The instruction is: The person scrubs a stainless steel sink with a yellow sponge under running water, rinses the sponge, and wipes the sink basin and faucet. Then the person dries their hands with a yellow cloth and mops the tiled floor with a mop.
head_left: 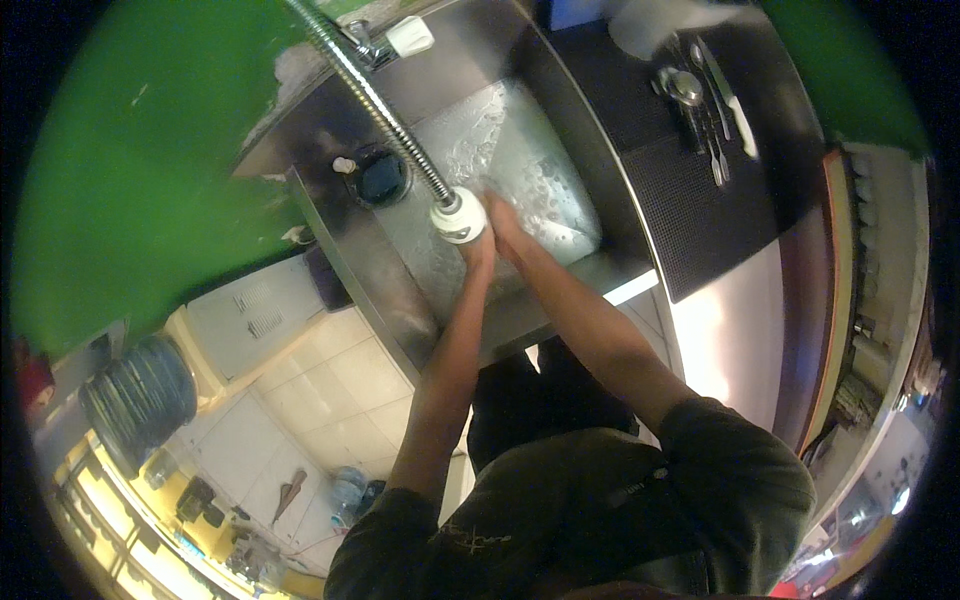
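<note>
Both my hands are close together over the steel sink [590, 275], just beneath the white spray head [460, 217] of a flexible metal hose [372, 98]. My left hand [481, 252] is mostly covered by the spray head, so its fingers are hidden. Beside it on the right, my right hand [503, 217] points forward, its fingers partly hidden and blurred. Whether either one holds anything does not show. Cloudy, bubbly water [545, 175] lies under them in the basin. A dark round container [381, 180] with dark liquid sits at the basin's left side.
Right of the sink, a black textured mat [700, 235] carries a white-handled knife [738, 118], several spoons and forks, and a small metal item [684, 88]. A tap with a white handle [411, 37] is at the back. A green wall [150, 160] borders the left.
</note>
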`<state>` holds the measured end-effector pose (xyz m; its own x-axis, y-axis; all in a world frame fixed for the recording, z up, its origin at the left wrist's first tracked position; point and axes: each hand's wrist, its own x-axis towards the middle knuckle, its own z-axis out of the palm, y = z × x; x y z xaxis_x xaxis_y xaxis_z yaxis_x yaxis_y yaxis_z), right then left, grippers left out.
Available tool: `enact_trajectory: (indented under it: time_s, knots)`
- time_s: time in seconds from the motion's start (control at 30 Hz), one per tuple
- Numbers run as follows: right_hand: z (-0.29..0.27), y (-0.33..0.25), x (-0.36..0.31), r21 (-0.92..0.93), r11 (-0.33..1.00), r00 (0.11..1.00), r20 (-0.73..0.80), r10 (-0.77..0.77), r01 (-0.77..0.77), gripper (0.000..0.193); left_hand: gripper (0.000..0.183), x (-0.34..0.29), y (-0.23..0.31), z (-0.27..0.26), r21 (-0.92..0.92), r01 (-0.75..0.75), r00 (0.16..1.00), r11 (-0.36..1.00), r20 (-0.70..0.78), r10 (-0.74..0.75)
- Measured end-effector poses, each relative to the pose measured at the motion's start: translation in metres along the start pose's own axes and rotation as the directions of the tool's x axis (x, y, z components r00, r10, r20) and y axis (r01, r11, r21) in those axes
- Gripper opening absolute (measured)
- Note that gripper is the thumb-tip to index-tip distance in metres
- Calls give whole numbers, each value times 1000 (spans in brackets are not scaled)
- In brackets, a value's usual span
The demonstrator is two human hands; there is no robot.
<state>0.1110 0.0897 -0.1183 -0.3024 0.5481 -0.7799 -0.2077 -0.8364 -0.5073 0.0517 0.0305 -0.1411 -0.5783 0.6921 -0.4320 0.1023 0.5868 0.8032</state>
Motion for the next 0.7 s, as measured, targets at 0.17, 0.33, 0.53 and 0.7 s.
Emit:
enact_trajectory:
  time_s: [0.17,0.33,0.53,0.7]
  knots:
    - [-7,21,-33,-432,857,955,35,-296,282,53,52,15,-23,7,-114,-85,990,990,-121,71]
    - [-7,23,2,-454,779,875,5,-484,433,52,42,-10,-24,7,27,-119,991,993,-54,120]
    - [-23,33,-1,-697,665,929,6,-370,269,53,35,3,-24,-5,65,-40,999,997,-16,41]
    - [-27,15,-19,-648,719,927,-55,-371,250,48,28,8,-30,6,291,-247,957,924,-78,280]
